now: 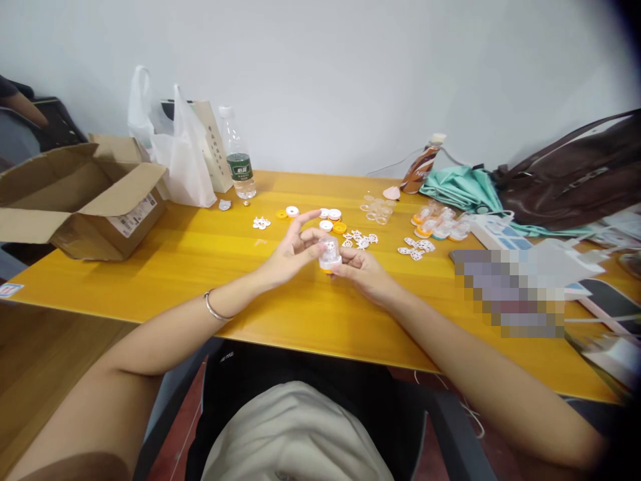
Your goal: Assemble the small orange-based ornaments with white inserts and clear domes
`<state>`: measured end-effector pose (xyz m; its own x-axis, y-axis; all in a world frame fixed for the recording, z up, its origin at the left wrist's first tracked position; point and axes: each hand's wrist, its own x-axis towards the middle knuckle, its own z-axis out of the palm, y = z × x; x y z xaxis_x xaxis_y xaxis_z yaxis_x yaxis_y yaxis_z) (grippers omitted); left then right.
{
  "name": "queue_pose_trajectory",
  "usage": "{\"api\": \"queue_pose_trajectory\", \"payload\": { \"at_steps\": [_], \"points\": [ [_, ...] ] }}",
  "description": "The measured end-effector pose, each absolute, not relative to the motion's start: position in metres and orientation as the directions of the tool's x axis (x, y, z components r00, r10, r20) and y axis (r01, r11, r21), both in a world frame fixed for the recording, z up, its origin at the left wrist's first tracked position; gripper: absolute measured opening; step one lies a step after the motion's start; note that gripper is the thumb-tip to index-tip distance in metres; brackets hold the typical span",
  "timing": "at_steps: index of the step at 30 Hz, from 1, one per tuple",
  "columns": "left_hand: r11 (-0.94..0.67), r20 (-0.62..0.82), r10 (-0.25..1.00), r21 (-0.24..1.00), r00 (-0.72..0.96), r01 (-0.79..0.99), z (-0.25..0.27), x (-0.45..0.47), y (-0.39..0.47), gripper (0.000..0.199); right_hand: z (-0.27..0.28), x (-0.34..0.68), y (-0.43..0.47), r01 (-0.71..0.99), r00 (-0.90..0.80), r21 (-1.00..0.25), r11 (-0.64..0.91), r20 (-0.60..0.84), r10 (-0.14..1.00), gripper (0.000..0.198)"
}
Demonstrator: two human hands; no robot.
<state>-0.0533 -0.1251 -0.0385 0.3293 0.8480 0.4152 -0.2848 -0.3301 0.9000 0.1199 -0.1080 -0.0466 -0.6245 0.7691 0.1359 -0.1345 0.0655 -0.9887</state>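
A small container with a clear dome, a white collar and an orange base [329,255] is held upright between my hands above the table. My right hand [369,272] pinches it low down, at the white collar. On the other side, my left hand [288,257] has its thumb against the clear dome, the index finger stretched out and the other fingers curled behind. White patterned pieces show inside the dome. Just beyond lie white discs [326,226], an orange disc [339,228] and loose white cut-out pieces [361,239].
On the left stand an open cardboard box [100,220], a white plastic bag [185,167] and a water bottle [240,160]. Clear cups [378,210], finished-looking domed containers [441,224], a brown drink bottle [423,164], a dark bag [565,174] and a blurred-out flat item [505,290] lie rightward.
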Motion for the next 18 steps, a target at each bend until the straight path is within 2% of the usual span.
{"api": "queue_pose_trajectory", "payload": {
  "at_steps": [2, 6, 10, 14, 18],
  "points": [
    [-0.288, 0.394, 0.841, 0.906, 0.37, -0.311, -0.0377, -0.0533, -0.1256, 0.052, -0.0476, 0.1198, -0.1072, -0.135, -0.622, -0.988, 0.078, 0.145, 0.77, 0.025],
    [-0.348, 0.432, 0.839, 0.893, 0.33, -0.285, -0.0367, -0.0533, -0.1268, 0.055, -0.049, 0.1198, -0.1063, -0.151, -0.621, -0.986, 0.064, 0.145, 0.77, 0.023],
    [-0.234, 0.371, 0.828, 0.91, 0.42, -0.343, -0.0357, -0.0537, -0.1281, 0.051, -0.0493, 0.12, -0.1061, -0.148, -0.622, -0.986, 0.075, 0.152, 0.768, 0.022],
    [-0.334, 0.421, 0.85, 0.895, 0.315, -0.295, -0.0367, -0.0536, -0.1272, 0.048, -0.0494, 0.1201, -0.1066, -0.159, -0.632, -0.985, 0.061, 0.15, 0.76, 0.02],
    [-0.272, 0.397, 0.833, 0.9, 0.386, -0.341, -0.0374, -0.0541, -0.1264, 0.043, -0.049, 0.1196, -0.1069, -0.142, -0.617, -0.988, 0.066, 0.141, 0.775, 0.022]
  ]
}}
